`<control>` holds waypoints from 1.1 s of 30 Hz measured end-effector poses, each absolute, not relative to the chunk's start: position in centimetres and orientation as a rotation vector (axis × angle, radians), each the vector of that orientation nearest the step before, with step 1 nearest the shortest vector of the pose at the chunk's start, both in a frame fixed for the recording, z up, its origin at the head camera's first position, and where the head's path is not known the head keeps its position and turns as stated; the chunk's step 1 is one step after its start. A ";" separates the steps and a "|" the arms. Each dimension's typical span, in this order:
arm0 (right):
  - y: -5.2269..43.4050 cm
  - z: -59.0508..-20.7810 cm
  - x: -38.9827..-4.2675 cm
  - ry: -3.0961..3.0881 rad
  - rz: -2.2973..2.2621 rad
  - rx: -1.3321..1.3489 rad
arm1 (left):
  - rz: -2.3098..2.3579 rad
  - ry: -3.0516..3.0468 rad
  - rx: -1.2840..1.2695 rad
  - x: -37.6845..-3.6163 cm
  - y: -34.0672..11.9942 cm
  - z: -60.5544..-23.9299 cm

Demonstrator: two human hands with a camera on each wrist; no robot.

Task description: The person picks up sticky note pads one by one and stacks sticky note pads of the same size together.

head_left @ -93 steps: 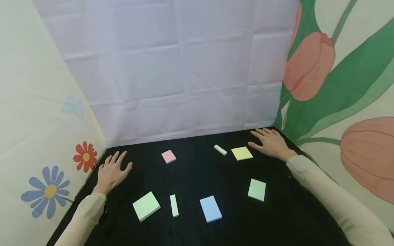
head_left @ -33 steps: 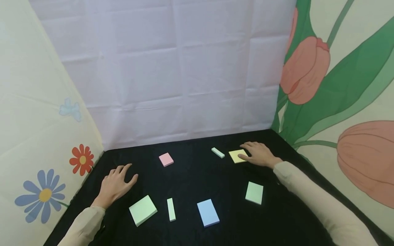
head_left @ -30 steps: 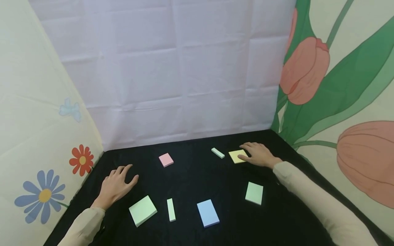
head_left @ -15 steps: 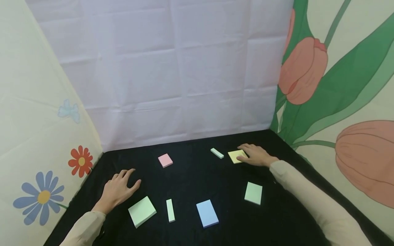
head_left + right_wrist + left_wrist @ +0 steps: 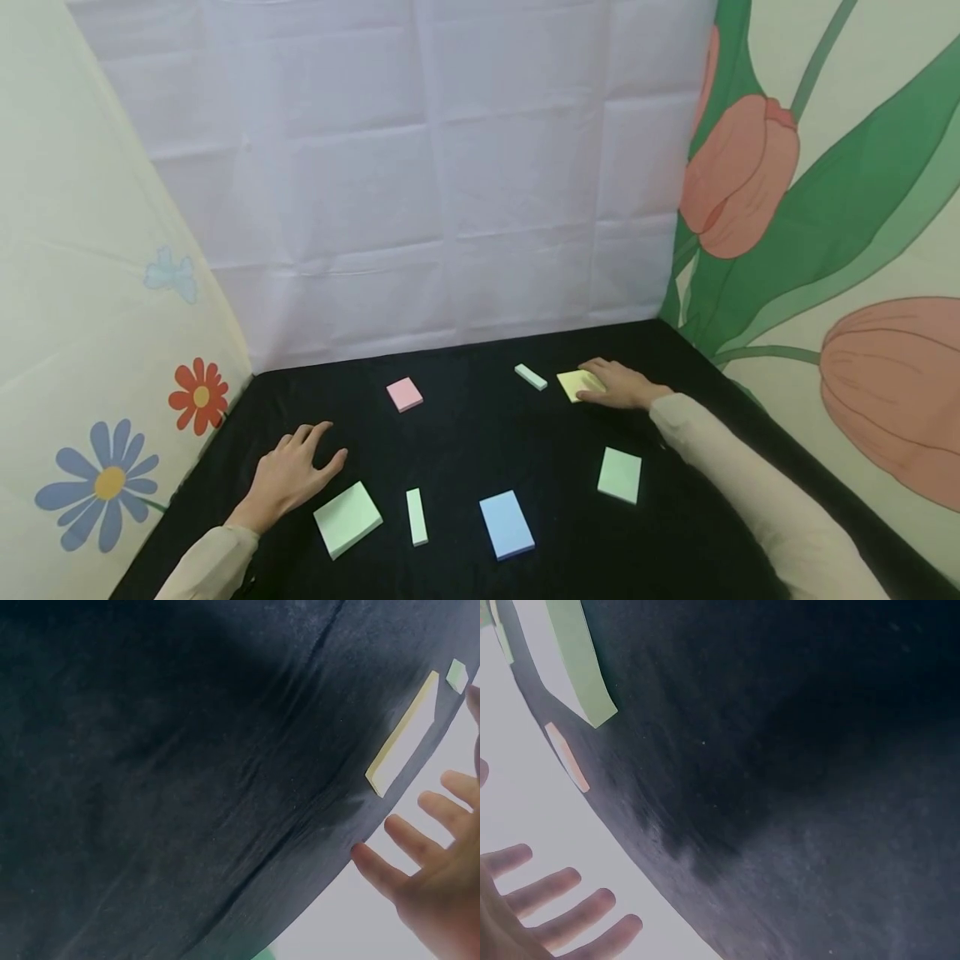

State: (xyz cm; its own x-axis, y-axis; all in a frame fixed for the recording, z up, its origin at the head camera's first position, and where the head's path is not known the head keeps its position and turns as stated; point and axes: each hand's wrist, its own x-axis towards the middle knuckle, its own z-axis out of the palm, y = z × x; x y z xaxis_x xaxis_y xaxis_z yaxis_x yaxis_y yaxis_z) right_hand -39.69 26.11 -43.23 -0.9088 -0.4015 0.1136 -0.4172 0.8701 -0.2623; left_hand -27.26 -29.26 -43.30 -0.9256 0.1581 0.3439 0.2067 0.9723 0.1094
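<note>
My right hand [image 5: 613, 384] lies at the far right of the black cloth [image 5: 465, 442]. Its fingers reach over the right edge of a yellow sticky-note pad [image 5: 576, 384], and the thumb lies along the pad's near side. In the right wrist view the fingers [image 5: 420, 847] look spread and fairly straight beside the yellow pad [image 5: 401, 735]. My left hand [image 5: 300, 462] rests on the cloth at the near left, fingers loosely spread and holding nothing. It sits just left of a large green pad [image 5: 347, 518]. The left wrist view shows its fingers [image 5: 562, 915] and that green pad [image 5: 577, 660].
Other pads lie on the cloth: a pink one [image 5: 404, 393] at the back, a small pale-green strip [image 5: 530, 376] left of the yellow pad, a narrow green strip [image 5: 416, 517], a blue pad [image 5: 507, 524] and a green pad [image 5: 620, 475]. Cloth walls close off the left, back and right.
My right hand came in from the far right corner onto the yellow pad and has slid a little further over it. My left hand drifted nearer toward the large green pad.
</note>
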 end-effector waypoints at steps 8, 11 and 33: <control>25.7 -43.2 -39.8 -3.024 0.454 0.632 | -0.212 -2.803 -0.273 -27.2 -29.0 -43.3; 25.6 -43.3 -39.7 -3.039 0.463 0.615 | -0.214 -2.825 -0.273 -27.2 -28.9 -43.3; 24.8 -43.4 -40.2 -3.189 0.233 0.514 | -0.204 -2.858 -0.261 -26.9 -28.2 -43.5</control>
State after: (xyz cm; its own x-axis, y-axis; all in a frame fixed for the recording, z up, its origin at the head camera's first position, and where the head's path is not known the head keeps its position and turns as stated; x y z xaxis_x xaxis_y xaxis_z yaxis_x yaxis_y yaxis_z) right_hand -40.18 24.75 -43.38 -0.9451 -0.3188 -0.0721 -0.3049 0.9394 -0.1567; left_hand -26.87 -28.22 -43.52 -0.9491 0.1585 0.2720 0.1956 0.9739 0.1149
